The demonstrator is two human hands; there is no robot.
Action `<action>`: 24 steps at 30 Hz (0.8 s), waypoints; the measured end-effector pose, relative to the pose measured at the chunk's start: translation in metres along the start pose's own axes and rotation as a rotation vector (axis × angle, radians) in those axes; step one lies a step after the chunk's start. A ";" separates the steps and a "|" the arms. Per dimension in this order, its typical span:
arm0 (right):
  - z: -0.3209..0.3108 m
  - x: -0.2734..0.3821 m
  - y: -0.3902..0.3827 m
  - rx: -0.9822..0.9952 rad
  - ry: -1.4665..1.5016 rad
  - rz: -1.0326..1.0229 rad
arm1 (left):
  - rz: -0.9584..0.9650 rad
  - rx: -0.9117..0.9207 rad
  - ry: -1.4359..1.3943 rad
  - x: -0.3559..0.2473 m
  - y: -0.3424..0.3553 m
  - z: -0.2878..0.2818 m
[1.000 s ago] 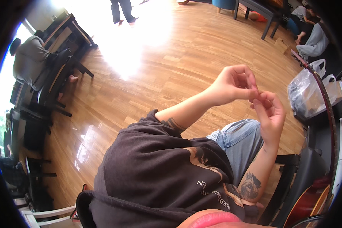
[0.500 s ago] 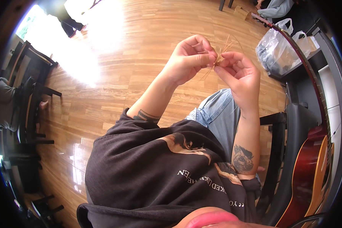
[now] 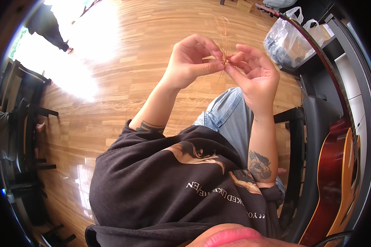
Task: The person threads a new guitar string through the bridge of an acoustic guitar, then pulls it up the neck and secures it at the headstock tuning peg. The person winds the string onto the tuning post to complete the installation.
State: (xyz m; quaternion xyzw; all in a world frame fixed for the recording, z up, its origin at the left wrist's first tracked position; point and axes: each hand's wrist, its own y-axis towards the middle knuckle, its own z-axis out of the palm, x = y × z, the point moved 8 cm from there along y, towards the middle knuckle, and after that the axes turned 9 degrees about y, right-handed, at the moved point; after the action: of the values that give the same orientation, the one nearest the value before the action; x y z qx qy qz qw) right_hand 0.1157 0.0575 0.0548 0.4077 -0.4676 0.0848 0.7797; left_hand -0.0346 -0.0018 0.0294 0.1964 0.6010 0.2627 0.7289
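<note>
Thin straw-coloured strands, like raffia (image 3: 224, 39), are gathered between my two hands, held up in front of me over the floor. Loose ends rise above the fingers and others trail down toward my knee. My left hand (image 3: 195, 59) pinches the strands between thumb and fingertips. From the other side, my right hand (image 3: 256, 74) grips the same spot with its thumb and a fingertip, while its upper finger is lifted away. How the strands are knotted or twisted at the pinch is too small to make out.
A guitar (image 3: 333, 173) leans at my right beside a black padded seat (image 3: 315, 123). Clear plastic bags (image 3: 286, 43) sit by a dark shelf at the far right. Dark chairs (image 3: 24, 107) line the left. Another person's dark-clothed leg (image 3: 47, 24) shows at the far left on the wooden floor (image 3: 144, 24).
The strands now stand more upright instead of fanning toward the right. My right hand's upper finger has lifted off them. The whole view has shifted slightly, and the distant person has moved.
</note>
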 end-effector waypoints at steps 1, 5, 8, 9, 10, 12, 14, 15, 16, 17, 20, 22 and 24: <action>-0.001 0.002 -0.001 -0.014 -0.003 -0.013 | 0.025 -0.006 0.048 -0.003 0.001 0.002; -0.003 0.002 -0.004 -0.035 -0.048 -0.054 | 0.179 -0.056 0.227 -0.011 0.002 0.004; -0.012 0.000 -0.009 -0.032 -0.116 -0.099 | 0.140 -0.071 0.209 -0.006 0.002 0.008; -0.014 0.000 -0.009 -0.032 -0.142 -0.111 | 0.126 -0.080 0.206 -0.004 0.003 0.008; -0.016 0.000 -0.011 -0.033 -0.169 -0.123 | 0.112 -0.088 0.201 -0.001 0.003 0.009; -0.019 -0.003 -0.014 -0.047 -0.205 -0.128 | 0.068 -0.115 0.214 0.003 0.004 0.010; -0.020 0.002 -0.017 -0.024 -0.316 -0.190 | 0.008 -0.152 0.250 0.006 0.005 0.009; -0.019 0.006 -0.019 0.008 -0.404 -0.249 | -0.051 -0.129 0.212 0.010 0.005 0.011; -0.017 0.010 -0.021 0.040 -0.493 -0.308 | -0.109 -0.107 0.174 0.014 0.006 0.013; -0.018 0.012 -0.023 0.025 -0.505 -0.317 | -0.168 -0.084 0.136 0.019 0.005 0.015; -0.019 0.018 -0.025 -0.032 -0.483 -0.347 | -0.171 -0.079 0.065 0.022 0.004 0.017; -0.027 0.015 -0.026 -0.084 -0.378 -0.363 | -0.223 -0.028 0.081 0.022 0.003 0.018; -0.032 0.011 -0.026 -0.120 -0.293 -0.291 | -0.196 0.017 0.117 0.019 0.002 0.022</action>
State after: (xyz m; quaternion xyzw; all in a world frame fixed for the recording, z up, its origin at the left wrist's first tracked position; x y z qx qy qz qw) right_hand 0.1563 0.0603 0.0422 0.4317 -0.5163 -0.1171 0.7303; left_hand -0.0103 0.0128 0.0203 0.1271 0.6612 0.1959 0.7129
